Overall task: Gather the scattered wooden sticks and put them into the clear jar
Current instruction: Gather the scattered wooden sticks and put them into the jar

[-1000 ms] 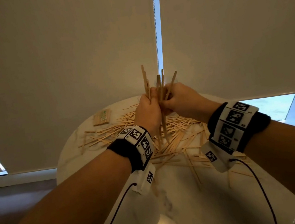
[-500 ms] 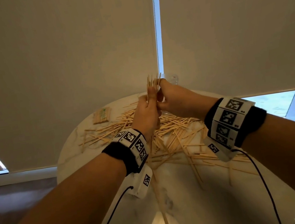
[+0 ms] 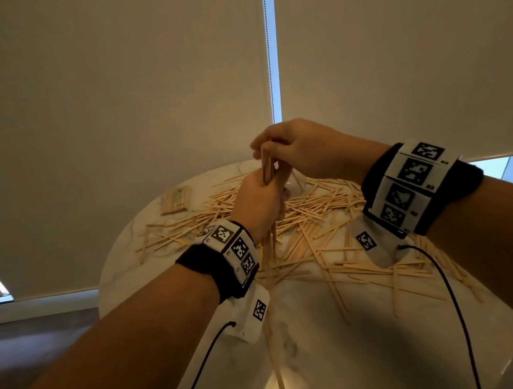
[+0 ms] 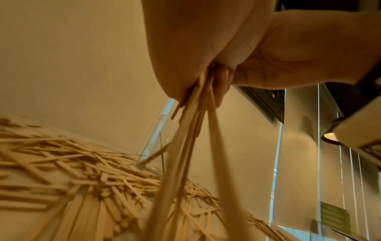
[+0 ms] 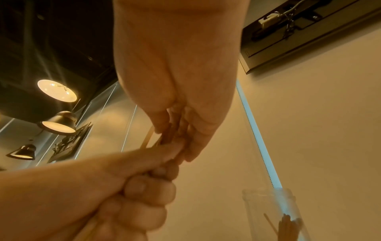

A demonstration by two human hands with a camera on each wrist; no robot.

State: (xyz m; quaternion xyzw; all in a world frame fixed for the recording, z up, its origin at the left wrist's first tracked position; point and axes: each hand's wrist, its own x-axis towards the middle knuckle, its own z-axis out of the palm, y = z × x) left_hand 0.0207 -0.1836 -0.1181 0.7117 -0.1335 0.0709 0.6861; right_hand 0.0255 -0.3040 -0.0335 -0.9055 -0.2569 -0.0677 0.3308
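The left hand (image 3: 258, 205) is fisted round a bundle of wooden sticks (image 4: 195, 117), fingers curled tight on them, the loose ends fanning down below the fist toward the tabletop (image 3: 352, 345). Right hand (image 3: 298, 152) comes in over the top, fingertips closed on the upper ends of that same bundle (image 3: 267, 168), squaring them up by the look of it. So both hands are clamped on one handful, held up above the far middle of the tabletop.

Just behind the hands stands the clear jar (image 5: 274, 210), upright near the far edge; through its wall only a few sticks show at the bottom, so it's barely started filling. This bundle isn't in yet.

And look what's left: a broad heap of scattered sticks (image 3: 318, 218) across the middle and right of the tabletop, strays reaching the left edge, and one lone stick (image 3: 280, 382) pointing at the near edge. A small banded pack of sticks (image 3: 176, 200) lies at the far left. Early days, I'd say; many more handfuls to go.
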